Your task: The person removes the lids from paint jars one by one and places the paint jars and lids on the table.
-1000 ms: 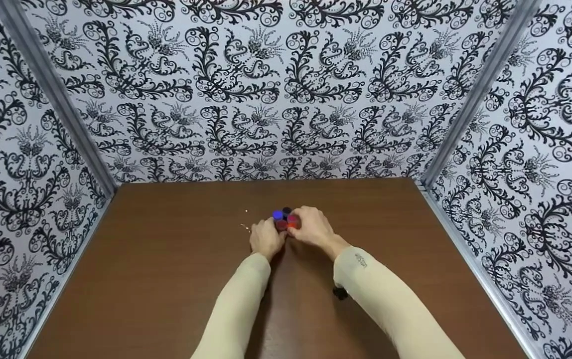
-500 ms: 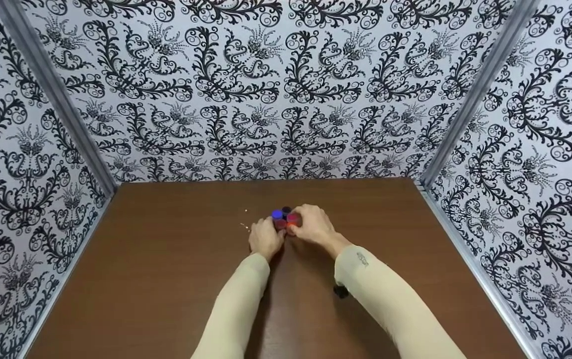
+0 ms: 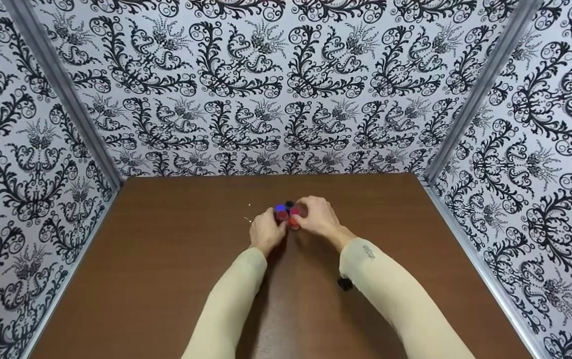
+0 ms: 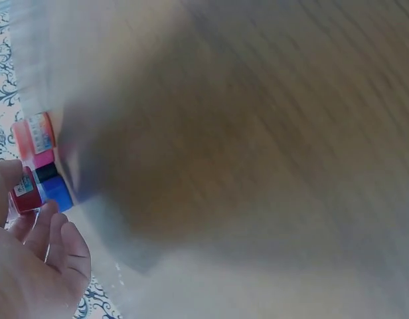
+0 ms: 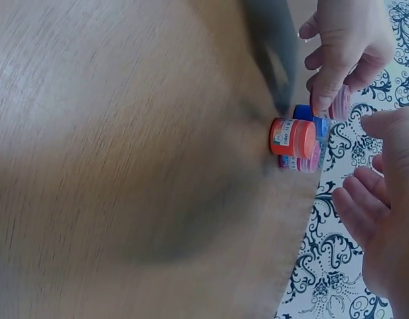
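Note:
Small paint jars stand bunched near the back middle of the table: blue [image 3: 280,207], black [image 3: 289,204], pink [image 3: 294,212], orange [image 3: 293,222] and dark red [image 3: 281,215]. My left hand [image 3: 266,231] pinches the dark red jar [image 4: 24,194] between thumb and fingers at the left of the bunch. My right hand [image 3: 320,215] curves loosely around the right side. In the right wrist view a gap shows between the fingers of my right hand [image 5: 390,212] and the labelled orange jar [image 5: 293,137]. The pink jar [image 5: 304,159] is partly hidden behind the orange one.
A brown wooden table [image 3: 166,279] lies under both arms. Tiny white specks [image 3: 247,218] lie left of the jars. Patterned walls [image 3: 246,89] enclose the back and sides. A small black object [image 3: 345,284] shows under the right sleeve.
The head view has shifted slightly, so everything sits a little higher. My right hand has loosened and moved slightly right, and more of the orange jar shows. The left hand keeps its grip.

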### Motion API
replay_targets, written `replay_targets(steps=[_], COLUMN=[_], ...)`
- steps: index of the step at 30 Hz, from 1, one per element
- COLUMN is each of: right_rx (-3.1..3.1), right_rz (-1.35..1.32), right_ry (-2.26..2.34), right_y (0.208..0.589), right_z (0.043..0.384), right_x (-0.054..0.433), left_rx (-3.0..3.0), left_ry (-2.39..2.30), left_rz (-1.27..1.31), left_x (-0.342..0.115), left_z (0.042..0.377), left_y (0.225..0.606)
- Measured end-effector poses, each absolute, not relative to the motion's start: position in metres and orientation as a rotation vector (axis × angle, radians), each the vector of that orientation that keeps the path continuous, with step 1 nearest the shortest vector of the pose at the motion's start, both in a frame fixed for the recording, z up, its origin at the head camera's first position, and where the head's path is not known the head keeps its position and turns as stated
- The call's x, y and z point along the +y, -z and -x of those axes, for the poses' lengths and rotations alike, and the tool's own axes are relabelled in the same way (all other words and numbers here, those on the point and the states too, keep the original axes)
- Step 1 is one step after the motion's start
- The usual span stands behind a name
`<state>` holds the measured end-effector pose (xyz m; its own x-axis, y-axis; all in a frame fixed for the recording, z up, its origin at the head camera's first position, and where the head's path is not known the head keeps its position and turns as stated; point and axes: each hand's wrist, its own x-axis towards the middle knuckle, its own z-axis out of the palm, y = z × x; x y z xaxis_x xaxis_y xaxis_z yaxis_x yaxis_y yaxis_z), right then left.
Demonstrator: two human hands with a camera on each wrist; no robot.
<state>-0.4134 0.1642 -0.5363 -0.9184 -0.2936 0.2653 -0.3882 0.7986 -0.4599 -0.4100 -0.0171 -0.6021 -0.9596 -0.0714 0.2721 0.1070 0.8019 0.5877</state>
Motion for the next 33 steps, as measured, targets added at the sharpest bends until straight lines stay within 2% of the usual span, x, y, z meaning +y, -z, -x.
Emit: replay_targets(steps=[14, 33], right_rx=[-2.780, -2.729], right_rz=[-0.516, -0.535], right_ry=[-0.947, -0.939], right_y=[0.522, 0.527], right_z=[0.409, 0.400], right_x=[0.156, 0.146], left_rx=[-2.636, -2.520], left_ry=[1.014, 1.070], left_rz=[0.197, 0.316], left_x=[-0.022, -0.018], left_z=[0.400, 0.376], left_y=[0.585, 0.580])
